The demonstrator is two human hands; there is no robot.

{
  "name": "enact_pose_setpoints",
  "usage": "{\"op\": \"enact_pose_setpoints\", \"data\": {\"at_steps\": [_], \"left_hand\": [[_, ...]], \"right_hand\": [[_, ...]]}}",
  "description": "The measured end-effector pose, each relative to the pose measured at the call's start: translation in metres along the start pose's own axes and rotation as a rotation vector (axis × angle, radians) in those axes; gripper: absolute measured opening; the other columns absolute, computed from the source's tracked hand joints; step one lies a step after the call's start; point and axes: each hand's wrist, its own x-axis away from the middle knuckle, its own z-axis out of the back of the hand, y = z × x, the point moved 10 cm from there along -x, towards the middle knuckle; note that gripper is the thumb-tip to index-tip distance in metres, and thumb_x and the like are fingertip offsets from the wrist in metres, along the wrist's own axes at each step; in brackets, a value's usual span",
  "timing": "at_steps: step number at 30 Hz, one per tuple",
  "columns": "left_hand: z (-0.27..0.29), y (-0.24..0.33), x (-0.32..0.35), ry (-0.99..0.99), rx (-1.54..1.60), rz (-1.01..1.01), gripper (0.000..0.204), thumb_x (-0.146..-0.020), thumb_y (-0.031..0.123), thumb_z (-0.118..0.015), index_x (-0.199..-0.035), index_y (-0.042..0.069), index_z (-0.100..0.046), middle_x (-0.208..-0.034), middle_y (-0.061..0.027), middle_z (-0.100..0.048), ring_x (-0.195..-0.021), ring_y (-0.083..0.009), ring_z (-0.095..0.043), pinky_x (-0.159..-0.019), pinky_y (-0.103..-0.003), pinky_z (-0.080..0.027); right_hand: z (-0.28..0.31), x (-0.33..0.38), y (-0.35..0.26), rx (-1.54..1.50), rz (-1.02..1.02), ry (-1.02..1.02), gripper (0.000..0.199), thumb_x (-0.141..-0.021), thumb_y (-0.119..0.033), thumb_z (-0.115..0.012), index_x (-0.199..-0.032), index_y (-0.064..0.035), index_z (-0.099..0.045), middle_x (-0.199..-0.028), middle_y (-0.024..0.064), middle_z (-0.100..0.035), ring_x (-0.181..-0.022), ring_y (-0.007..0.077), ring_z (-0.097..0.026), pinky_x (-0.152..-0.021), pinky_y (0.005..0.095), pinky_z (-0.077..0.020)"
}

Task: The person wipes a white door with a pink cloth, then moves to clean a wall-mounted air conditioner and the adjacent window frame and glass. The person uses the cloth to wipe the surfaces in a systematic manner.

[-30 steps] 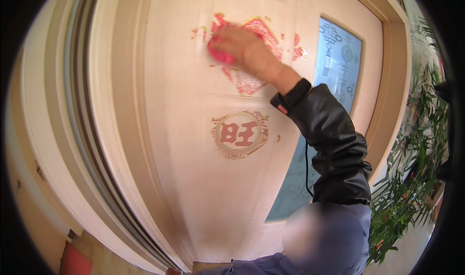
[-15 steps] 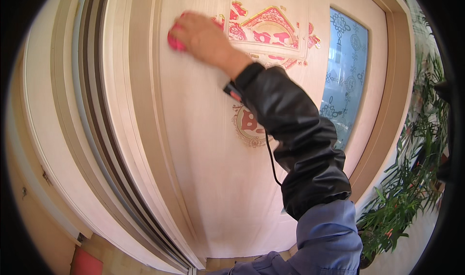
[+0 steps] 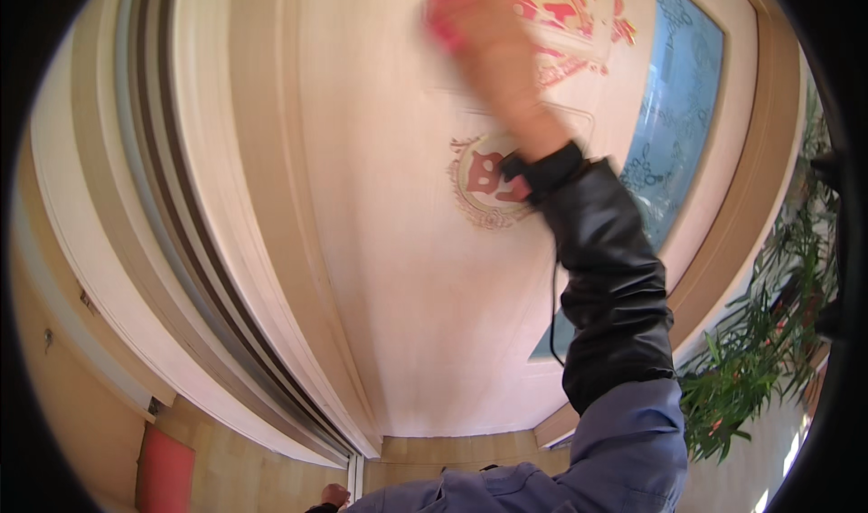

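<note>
The right hand (image 3: pixel 495 50), blurred, has its fingers bent over a bright pink, bunched soft cloth (image 3: pixel 445 16), gripping it high on the cream, wood-look door (image 3: pixel 398 341), at the left edge of the patchy red-and-gold paper-like decal (image 3: pixel 562 14). The left hand (image 3: pixel 334 494) hangs low at the bottom edge; I cannot tell how far it is closed or whether it holds anything. For good rubbing, spread the cloth flat under the fingers, so that fabric rather than nails meets the door, and press evenly with short, overlapping strokes. Ease off over the panel's raised moulding, and keep the thin black cord (image 3: pixel 554 305) beneath the wrist from snagging or brushing the round brown-red decal (image 3: pixel 486 177).
</note>
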Motion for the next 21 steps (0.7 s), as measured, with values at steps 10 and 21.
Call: {"op": "enact_pose_setpoints", "data": {"at_steps": [10, 21], "left_hand": [[0.002, -0.004, 0.014, 0.043, -0.161, -0.092, 0.021, -0.083, 0.030, -0.065, -0.077, 0.017, -0.080, -0.095, -0.0052, -0.077, -0.105, -0.0212, -0.070, -0.092, -0.039, -0.055], [-0.012, -0.029, 0.058, -0.228, -0.207, 0.084, 0.030, -0.084, 0.036, -0.063, -0.070, 0.012, -0.076, -0.083, -0.0119, -0.075, -0.079, -0.0316, -0.073, -0.070, -0.046, -0.058]], "right_hand": [[0.008, 0.147, -0.061, -0.014, -0.003, -0.551, 0.032, -0.084, -0.013, -0.064, -0.116, -0.0130, -0.067, -0.129, 0.0082, -0.062, -0.131, 0.0303, -0.054, -0.112, 0.0450, -0.0429], [0.035, 0.194, -0.150, -0.168, -0.053, -0.384, 0.041, -0.085, -0.010, -0.065, -0.125, -0.0110, -0.065, -0.140, 0.0158, -0.059, -0.127, 0.0355, -0.058, -0.108, 0.0519, -0.0468]]}}
